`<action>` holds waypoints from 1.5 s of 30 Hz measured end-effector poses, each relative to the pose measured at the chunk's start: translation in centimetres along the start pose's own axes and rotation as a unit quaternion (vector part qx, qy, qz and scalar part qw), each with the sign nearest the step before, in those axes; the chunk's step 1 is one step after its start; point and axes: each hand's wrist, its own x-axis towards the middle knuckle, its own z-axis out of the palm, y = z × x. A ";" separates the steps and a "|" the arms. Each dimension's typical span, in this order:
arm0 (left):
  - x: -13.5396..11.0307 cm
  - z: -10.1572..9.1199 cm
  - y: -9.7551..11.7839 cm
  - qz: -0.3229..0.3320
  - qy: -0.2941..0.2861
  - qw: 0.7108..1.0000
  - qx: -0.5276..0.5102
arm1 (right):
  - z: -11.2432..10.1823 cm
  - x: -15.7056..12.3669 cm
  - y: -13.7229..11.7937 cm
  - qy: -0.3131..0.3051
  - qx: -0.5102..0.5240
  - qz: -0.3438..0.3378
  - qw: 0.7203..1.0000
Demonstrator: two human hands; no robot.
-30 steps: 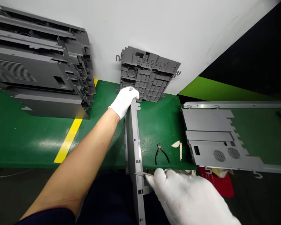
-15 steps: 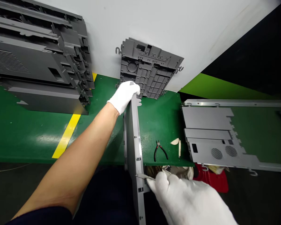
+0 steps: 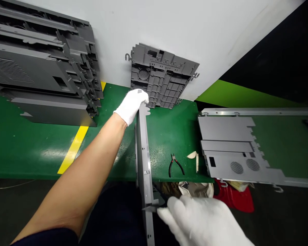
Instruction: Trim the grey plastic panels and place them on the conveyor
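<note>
A grey plastic panel (image 3: 144,157) stands on its narrow edge in front of me, running from the bench toward my body. My left hand (image 3: 133,104), in a white glove, is closed over its far end. In my gloved right hand (image 3: 197,222) is a knife (image 3: 150,208); only its thin pointed blade shows, and the handle is hidden in the fist. The blade lies against the panel's near edge, by a small tab. Pliers (image 3: 175,164) with black handles lie on the green bench right of the panel.
Stacked grey panels (image 3: 41,78) stand on the left of the green bench (image 3: 110,143). Another grey panel (image 3: 161,73) leans on the white wall. To the right, a panel (image 3: 228,150) rests on a conveyor. Cream-coloured pieces (image 3: 192,155) lie near the pliers; a red container (image 3: 233,198) is below.
The knife blade has shifted down and slightly left along the panel's edge with my right hand. The panel and my left hand have moved slightly left.
</note>
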 end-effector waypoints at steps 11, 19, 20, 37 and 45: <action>0.0 0.2 0.3 -0.031 -0.001 0.999 0.035 | 0.4 5.8 -0.8 -0.114 0.409 0.263 0.866; -0.6 -0.5 1.0 -0.060 -0.029 0.997 -0.037 | -3.5 7.3 4.1 -0.056 0.412 0.170 0.893; -0.4 -0.7 0.9 -0.072 -0.033 0.995 -0.052 | -3.8 8.7 4.9 -0.052 0.397 0.149 0.904; 0.5 -1.9 0.8 -0.119 -0.014 0.990 -0.070 | -5.0 21.6 6.3 -0.022 -0.116 0.089 0.989; 0.6 -1.1 1.2 -0.151 -0.011 0.984 -0.090 | -5.5 20.7 6.1 -0.030 -0.177 0.079 0.981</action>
